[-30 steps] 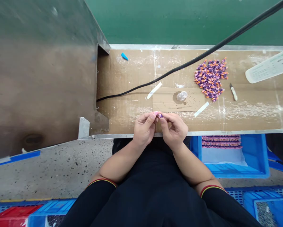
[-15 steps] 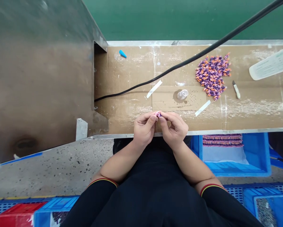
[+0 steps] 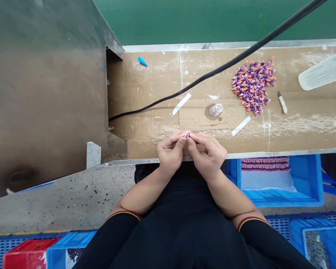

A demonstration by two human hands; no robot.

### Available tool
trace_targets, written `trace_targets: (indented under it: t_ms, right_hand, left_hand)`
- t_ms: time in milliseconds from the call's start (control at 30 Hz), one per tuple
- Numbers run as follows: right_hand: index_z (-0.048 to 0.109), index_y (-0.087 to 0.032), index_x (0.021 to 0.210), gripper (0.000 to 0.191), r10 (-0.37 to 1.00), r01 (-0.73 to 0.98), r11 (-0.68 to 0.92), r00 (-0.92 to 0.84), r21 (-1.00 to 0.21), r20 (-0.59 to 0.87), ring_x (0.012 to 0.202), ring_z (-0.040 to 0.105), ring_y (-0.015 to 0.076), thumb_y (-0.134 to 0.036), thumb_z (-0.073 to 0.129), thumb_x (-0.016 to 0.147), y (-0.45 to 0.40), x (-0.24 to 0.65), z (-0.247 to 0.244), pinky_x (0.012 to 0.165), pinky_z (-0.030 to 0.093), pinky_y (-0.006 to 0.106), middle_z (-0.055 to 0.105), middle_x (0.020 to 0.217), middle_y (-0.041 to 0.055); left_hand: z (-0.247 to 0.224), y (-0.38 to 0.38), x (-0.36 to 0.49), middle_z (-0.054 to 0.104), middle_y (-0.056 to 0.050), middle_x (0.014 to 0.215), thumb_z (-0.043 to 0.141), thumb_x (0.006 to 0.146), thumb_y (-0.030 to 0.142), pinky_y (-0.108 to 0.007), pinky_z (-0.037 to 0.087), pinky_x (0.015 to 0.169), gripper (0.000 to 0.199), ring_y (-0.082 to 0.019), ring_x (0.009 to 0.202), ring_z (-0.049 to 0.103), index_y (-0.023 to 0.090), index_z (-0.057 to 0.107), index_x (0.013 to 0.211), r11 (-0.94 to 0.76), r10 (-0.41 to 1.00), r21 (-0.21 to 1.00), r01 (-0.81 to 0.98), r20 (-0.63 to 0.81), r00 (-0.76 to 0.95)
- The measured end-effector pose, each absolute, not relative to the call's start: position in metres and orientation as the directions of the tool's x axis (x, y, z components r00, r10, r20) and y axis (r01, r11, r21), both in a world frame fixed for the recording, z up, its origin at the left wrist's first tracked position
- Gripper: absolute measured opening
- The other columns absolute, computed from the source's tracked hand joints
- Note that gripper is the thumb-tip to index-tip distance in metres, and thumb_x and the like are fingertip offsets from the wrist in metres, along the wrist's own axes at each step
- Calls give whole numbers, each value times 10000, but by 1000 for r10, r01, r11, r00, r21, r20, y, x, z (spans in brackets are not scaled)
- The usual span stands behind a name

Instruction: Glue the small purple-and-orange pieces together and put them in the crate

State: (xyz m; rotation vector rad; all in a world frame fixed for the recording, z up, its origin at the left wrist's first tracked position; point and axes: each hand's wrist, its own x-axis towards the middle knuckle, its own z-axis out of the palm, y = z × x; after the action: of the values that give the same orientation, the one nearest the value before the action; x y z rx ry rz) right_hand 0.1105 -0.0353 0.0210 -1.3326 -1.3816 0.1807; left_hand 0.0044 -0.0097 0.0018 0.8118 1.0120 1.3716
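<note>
Two hands working close together, fingers of left hand (image 3: 170,153) and right hand (image 3: 208,157) closed, gripping tiny pink-and-purple piece (image 3: 187,135) between them. Piece too small to read its long axis or pointing direction. Metal front edge (image 3: 241,154) of table running just below fingers. Cardboard top (image 3: 145,138) stretching left toward metal wall (image 3: 50,93). Clear plastic bottle (image 3: 216,110) standing ahead, purple-and-orange pile (image 3: 252,87) beyond it to right, black cable (image 3: 226,65) crossing farther ahead. Blue tote (image 3: 308,179) sitting below table, right.
</note>
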Motion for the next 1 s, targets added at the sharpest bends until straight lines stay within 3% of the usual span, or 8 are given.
trace_targets:
  t_ms: [167, 333, 600, 800, 933, 1000]
  right_hand:
    - [802, -279, 1100, 149, 747, 597, 351, 287, -722, 600, 828, 821, 174, -178, 773, 995, -36, 112, 22, 761, 716, 306, 852, 987, 19]
    - [804, -278, 1059, 115, 777, 576, 330, 284, -748, 562, 855, 832, 189, -190, 753, 1006, -36, 118, 25, 807, 727, 339, 856, 973, 16]
    - [807, -282, 1048, 96, 786, 565, 315, 295, -763, 543, 861, 831, 194, -223, 738, 1017, -38, 120, 24, 825, 730, 362, 855, 970, 16]
    - [785, -265, 1045, 72, 777, 570, 318, 301, -758, 553, 836, 811, 178, -228, 727, 1025, -39, 124, 26, 764, 708, 345, 843, 953, 27]
    - [767, -263, 1047, 89, 733, 533, 297, 404, -792, 547, 807, 779, 173, -200, 755, 985, -51, 157, 29, 723, 673, 335, 811, 932, 25]
    - [754, -249, 990, 49, 659, 570, 200, 523, -797, 540, 775, 762, 173, -237, 787, 955, -67, 190, 27, 706, 654, 331, 775, 891, 21]
  left_hand:
    - [-1, -12, 1, 844, -52, 1015, 895, 877, 525, -375, 656, 988, 196, -199, 988, 807, 332, 884, 912, -48, 997, 948, -314, 26, -74]
    - [-8, -16, -5, 828, -67, 1210, 761, 1012, 430, -466, 581, 1172, 170, -242, 1196, 783, 358, 875, 1117, -225, 974, 956, -187, 225, -22]
    - [-6, -16, -9, 841, -85, 1115, 804, 957, 515, -535, 586, 1169, 226, -283, 1150, 801, 330, 886, 1059, -207, 978, 971, -116, 205, -31]
    - [-7, -17, -4, 829, -105, 1197, 818, 948, 511, -465, 628, 1096, 257, -284, 1175, 792, 311, 883, 1096, -126, 991, 978, -169, 132, 22]
    - [0, -24, -15, 821, -96, 1239, 798, 971, 432, -386, 665, 926, 200, -267, 1145, 788, 308, 878, 1107, -129, 991, 979, -160, 135, 27]
    - [14, -27, -30, 829, -72, 1185, 861, 908, 395, -421, 654, 1002, 128, -273, 1148, 779, 302, 881, 994, -99, 994, 992, -76, 102, 39]
